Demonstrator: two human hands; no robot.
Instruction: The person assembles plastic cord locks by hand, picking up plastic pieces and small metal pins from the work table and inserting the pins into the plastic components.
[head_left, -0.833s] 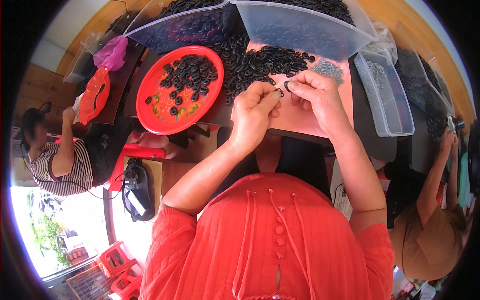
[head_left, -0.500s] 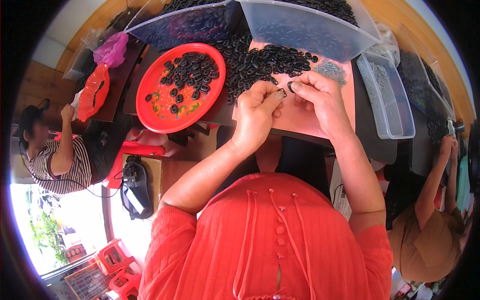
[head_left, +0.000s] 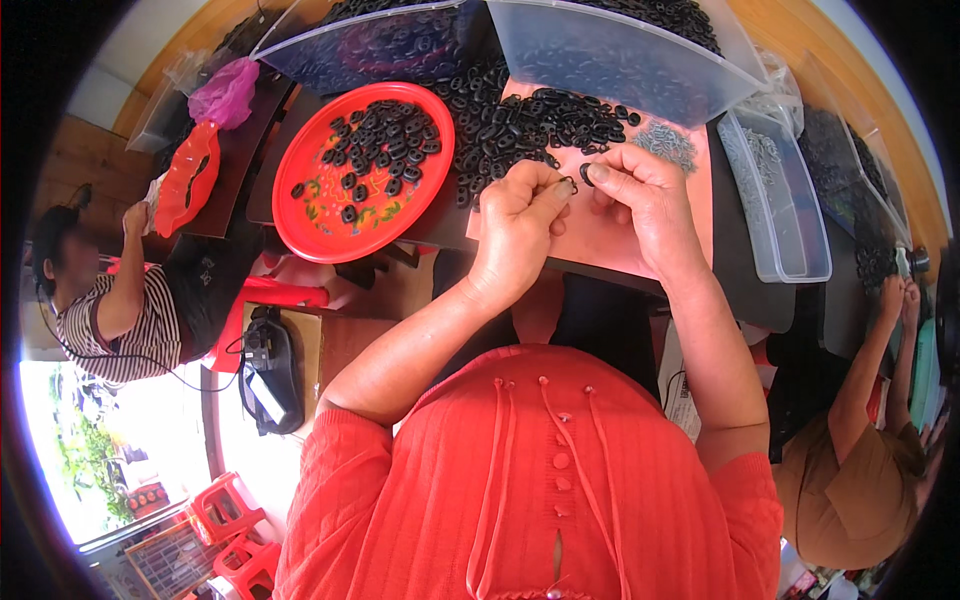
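Above the pink sheet (head_left: 600, 243) my two hands are close together, each pinching a small part. My left hand (head_left: 522, 215) is closed on a small black open link (head_left: 569, 184) at its thumb tip. Between the thumb and fingers of my right hand (head_left: 645, 198) is a small black oval piece (head_left: 586, 174). The two parts are apart by a narrow gap. Just beyond my hands spreads a pile of black oval pieces (head_left: 525, 120). Beside my right hand lies a heap of small silver metal parts (head_left: 668, 147).
A red round tray (head_left: 345, 243) with black two-holed pieces stands to the left. Clear bins (head_left: 620, 70) of black pieces line the back. A long clear box (head_left: 790, 235) of metal parts is at right. A person in stripes (head_left: 125, 315) and one in brown (head_left: 850, 480) sit either side.
The view has shifted slightly. Both hands keep their pinch on the same parts, and the right hand's black piece has turned a little.
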